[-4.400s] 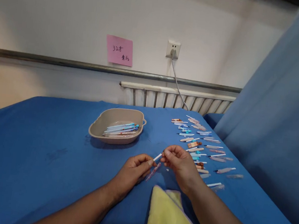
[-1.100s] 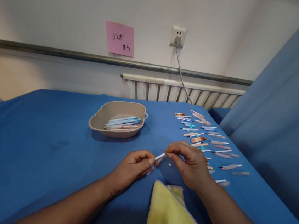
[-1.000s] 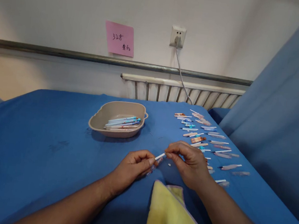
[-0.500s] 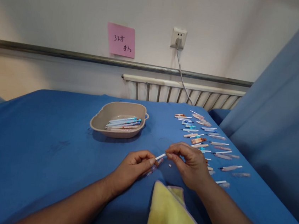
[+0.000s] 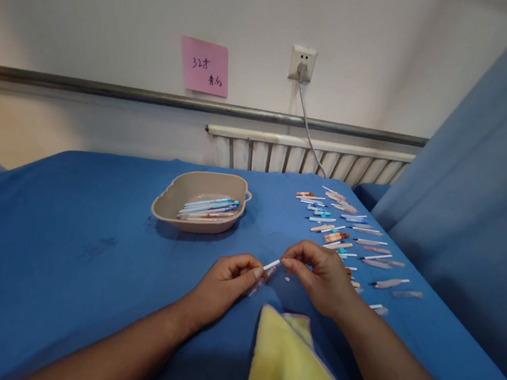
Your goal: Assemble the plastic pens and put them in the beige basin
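Over the blue cloth [image 5: 66, 291], my left hand [image 5: 225, 282] is closed on a thin white tube, which looks like a pen refill [image 5: 271, 265]. A clear pinkish pen barrel [image 5: 262, 281] sticks out beneath those same fingers. Thumb and forefinger of my right hand [image 5: 320, 277] pinch the refill's other end, so its tip is hidden. Just below the right fingertips lies a tiny white piece [image 5: 287, 279]. Spread to the right are several pen parts: barrels, white refills and an orange-brown patterned piece [image 5: 333, 237].
A beige basin [image 5: 173, 222] holding several pens [image 5: 208, 208] stands behind my left hand. In front of me is a folded yellow cloth [image 5: 289, 363]. A blue curtain [image 5: 476, 177] borders the right side; a wall socket [image 5: 302, 63] with a cable is behind.
Both hands keep nearly the same hold on the refill. The whole view has shifted very slightly; nothing has been let go.
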Demonstrator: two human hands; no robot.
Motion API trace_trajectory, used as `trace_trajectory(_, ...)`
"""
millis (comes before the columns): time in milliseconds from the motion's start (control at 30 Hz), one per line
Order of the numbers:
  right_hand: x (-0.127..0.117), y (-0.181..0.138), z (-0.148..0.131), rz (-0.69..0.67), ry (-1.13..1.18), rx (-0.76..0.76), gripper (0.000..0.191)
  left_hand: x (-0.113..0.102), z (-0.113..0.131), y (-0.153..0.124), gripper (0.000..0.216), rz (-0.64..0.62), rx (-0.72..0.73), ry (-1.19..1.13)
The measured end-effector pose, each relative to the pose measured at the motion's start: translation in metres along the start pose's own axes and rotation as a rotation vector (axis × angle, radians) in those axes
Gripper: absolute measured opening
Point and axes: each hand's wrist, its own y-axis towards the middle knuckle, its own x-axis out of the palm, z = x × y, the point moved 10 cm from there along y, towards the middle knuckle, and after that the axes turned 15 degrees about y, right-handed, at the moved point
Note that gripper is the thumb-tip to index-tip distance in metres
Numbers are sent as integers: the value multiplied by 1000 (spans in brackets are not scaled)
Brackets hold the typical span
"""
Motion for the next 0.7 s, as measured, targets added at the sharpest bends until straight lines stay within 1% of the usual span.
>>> trace_trajectory(67, -2, 1, 19, -16, -23, 99, 10, -4, -4, 2, 26, 33, -11, 12)
trace_trajectory(133, -1, 0, 37, -70, -118, 172, 9, -7, -7, 4, 25, 58, -20, 9)
trace_trajectory(200, 3, -2, 49, -134, -236, 205, 8, -9, -10, 5, 25, 66, -23, 0)
trace_trajectory(267, 9, -3, 55, -191, -325, 216, 11, -8, -11, 6, 25, 60, -26, -1)
trace_trajectory(367, 15, -5, 55, -236, -387, 215, 13, -5, -12, 7, 25, 45, -33, 6)
trace_trajectory(467, 12, -5, 48, -207, -445, 189, 11, -5, -13, 7, 25, 52, -43, 14)
trace_trajectory(533, 13, -6, 44, -212, -479, 180, 8, -5, -14, 7, 25, 62, -46, 16)
trace_trajectory(633, 23, -10, 45, -279, -509, 192, 5, -5, -15, 7, 25, 63, -50, 18)
trace_trajectory(700, 29, -12, 46, -307, -548, 192, 8, -5, -15, 7, 25, 57, -54, 19)
